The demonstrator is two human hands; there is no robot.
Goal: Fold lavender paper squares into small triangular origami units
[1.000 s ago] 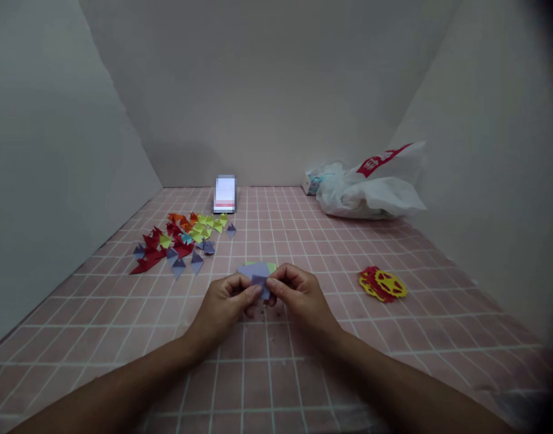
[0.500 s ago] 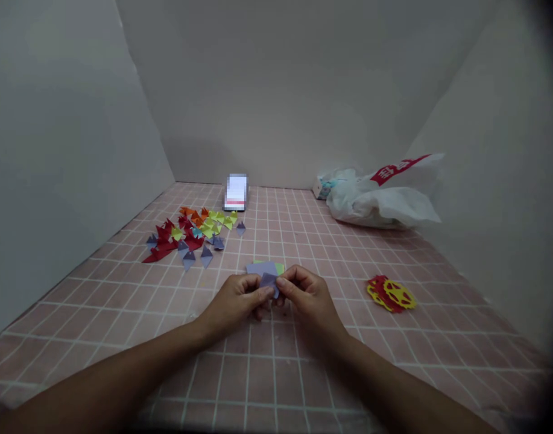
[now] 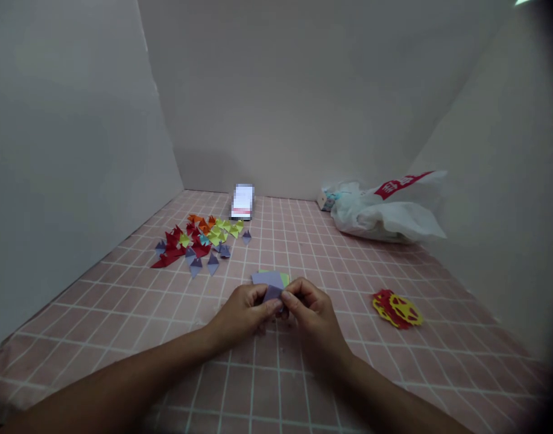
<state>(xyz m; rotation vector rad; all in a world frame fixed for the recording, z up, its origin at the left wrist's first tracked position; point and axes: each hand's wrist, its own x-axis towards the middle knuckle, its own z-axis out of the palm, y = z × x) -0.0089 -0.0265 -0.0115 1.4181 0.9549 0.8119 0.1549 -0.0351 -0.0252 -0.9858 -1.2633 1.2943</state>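
Paper, a small dark purple piece (image 3: 272,293), is held between a person's two bare hands, a little below the middle of the view. The left hand (image 3: 245,310) has its fingers clamped on the piece's left side, thumb on top; the right hand (image 3: 315,310) pinches its right edge between thumb and forefinger. The lower fingers of both hands are curled beneath and partly hidden. Just beyond the fingertips, a paler purple sheet (image 3: 266,278) lies over a light green sheet (image 3: 286,278), which shows at the top and right. All this is on a pink worktop (image 3: 143,310) with a white grid pattern. Farther off to the left is a loose cluster of small folded paper shapes (image 3: 199,248) with pointed tips, in red, orange, yellow-green, blue and purple. Behind the cluster, a smartphone (image 3: 242,200) stands propped up near the back wall (image 3: 294,120), its lit screen blurred into blocks. At the back right, a crumpled white plastic bag (image 3: 376,220) with a red printed band rests against a small box (image 3: 324,200). Nearer, well to the right of the hands, flat red and yellow cut-outs (image 3: 405,310) overlap, the top yellow one round with a star-like pattern of openings.
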